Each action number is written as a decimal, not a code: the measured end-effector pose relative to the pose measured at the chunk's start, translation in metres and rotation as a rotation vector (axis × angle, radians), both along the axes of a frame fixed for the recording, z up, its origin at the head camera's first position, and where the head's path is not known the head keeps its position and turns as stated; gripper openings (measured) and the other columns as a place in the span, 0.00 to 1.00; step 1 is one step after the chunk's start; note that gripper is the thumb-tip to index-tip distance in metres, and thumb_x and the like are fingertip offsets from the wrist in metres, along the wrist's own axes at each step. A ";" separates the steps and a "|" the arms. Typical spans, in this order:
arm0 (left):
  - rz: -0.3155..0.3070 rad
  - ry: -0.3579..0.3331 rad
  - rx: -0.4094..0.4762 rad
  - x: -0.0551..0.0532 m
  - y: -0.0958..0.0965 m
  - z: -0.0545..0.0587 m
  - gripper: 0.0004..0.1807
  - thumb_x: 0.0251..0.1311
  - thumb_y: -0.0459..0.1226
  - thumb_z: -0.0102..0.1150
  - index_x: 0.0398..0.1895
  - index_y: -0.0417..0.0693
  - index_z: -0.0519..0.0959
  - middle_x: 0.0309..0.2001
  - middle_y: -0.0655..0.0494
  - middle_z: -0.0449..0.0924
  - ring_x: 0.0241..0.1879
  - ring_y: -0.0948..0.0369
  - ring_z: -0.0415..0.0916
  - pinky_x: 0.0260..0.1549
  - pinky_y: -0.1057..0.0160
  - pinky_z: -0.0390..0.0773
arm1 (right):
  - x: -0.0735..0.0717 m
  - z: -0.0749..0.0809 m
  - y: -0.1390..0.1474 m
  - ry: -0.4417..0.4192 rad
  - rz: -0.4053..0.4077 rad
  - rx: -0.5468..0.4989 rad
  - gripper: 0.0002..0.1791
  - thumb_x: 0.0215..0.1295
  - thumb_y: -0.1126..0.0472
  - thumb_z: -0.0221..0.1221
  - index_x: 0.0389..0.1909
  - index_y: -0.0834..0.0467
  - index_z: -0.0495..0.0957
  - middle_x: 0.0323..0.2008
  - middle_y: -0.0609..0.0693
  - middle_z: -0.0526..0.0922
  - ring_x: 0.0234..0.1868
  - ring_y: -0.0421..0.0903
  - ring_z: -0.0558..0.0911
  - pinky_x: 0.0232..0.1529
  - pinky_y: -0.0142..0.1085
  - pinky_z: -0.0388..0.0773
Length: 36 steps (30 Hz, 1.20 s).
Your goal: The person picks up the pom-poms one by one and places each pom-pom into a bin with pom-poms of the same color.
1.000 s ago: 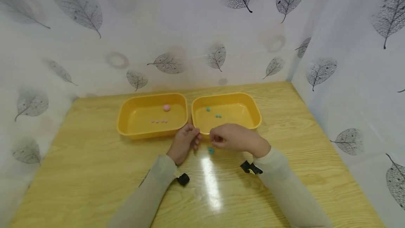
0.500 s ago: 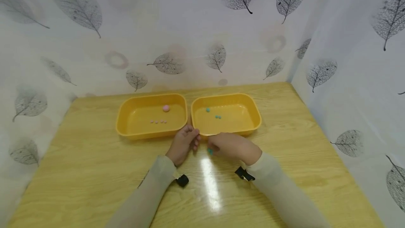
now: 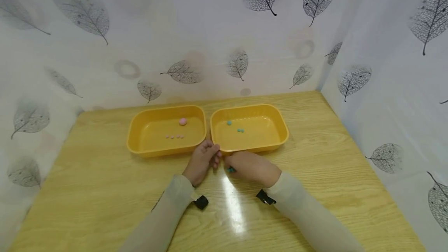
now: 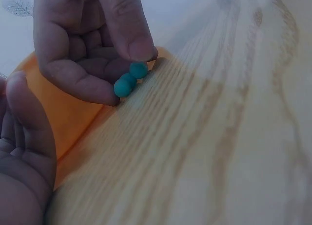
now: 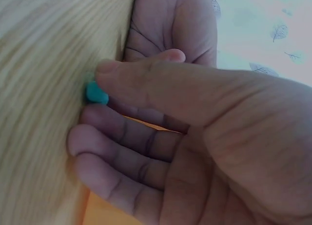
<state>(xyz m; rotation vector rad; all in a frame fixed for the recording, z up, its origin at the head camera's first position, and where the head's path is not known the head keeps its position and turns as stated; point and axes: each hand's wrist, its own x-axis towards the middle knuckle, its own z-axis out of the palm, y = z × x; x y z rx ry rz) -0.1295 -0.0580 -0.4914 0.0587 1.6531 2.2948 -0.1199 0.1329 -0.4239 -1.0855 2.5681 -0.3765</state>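
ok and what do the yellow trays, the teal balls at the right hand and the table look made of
Yellow trays: probably smooth, glossy plastic, given the highlights inside the right one.

Teal balls: matte and opaque, perhaps clay or foam; the look leaves it open.

Table: wood or wood-look laminate, with visible grain and a bright reflection suggesting a glossy surface.

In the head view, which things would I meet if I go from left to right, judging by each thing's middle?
Left yellow tray, bigger pink ball, left hand, nearest turquoise balls, right hand.
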 end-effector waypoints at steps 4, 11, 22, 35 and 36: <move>0.002 0.007 0.003 0.001 -0.001 0.001 0.10 0.76 0.37 0.56 0.35 0.46 0.70 0.29 0.57 0.80 0.24 0.64 0.73 0.22 0.68 0.75 | 0.000 -0.003 -0.002 0.017 0.002 0.000 0.11 0.66 0.70 0.65 0.26 0.55 0.77 0.22 0.42 0.66 0.28 0.39 0.67 0.32 0.32 0.67; -0.004 0.013 0.005 0.000 -0.001 0.001 0.09 0.76 0.36 0.56 0.35 0.46 0.71 0.29 0.57 0.81 0.24 0.64 0.73 0.22 0.68 0.75 | 0.001 -0.005 -0.002 0.034 0.025 -0.026 0.11 0.67 0.71 0.64 0.28 0.56 0.74 0.22 0.42 0.64 0.27 0.39 0.65 0.30 0.31 0.64; 0.011 0.008 -0.008 0.002 -0.001 0.000 0.09 0.76 0.37 0.57 0.35 0.46 0.71 0.30 0.56 0.80 0.24 0.64 0.73 0.22 0.68 0.75 | 0.002 -0.010 -0.001 -0.001 -0.014 0.012 0.12 0.69 0.69 0.64 0.30 0.52 0.75 0.25 0.42 0.70 0.28 0.38 0.68 0.32 0.31 0.68; 0.006 -0.008 -0.017 0.000 -0.001 0.000 0.09 0.77 0.36 0.56 0.36 0.46 0.70 0.30 0.56 0.80 0.25 0.64 0.73 0.22 0.68 0.75 | 0.004 -0.005 0.000 -0.008 -0.061 0.053 0.09 0.67 0.69 0.66 0.34 0.52 0.79 0.30 0.43 0.78 0.31 0.39 0.72 0.36 0.33 0.75; 0.005 -0.007 -0.017 0.000 -0.001 0.001 0.09 0.77 0.36 0.56 0.36 0.46 0.70 0.30 0.56 0.80 0.25 0.64 0.73 0.22 0.68 0.75 | 0.004 -0.005 0.000 -0.009 -0.067 0.054 0.09 0.67 0.69 0.66 0.34 0.52 0.79 0.30 0.43 0.78 0.31 0.39 0.73 0.36 0.33 0.75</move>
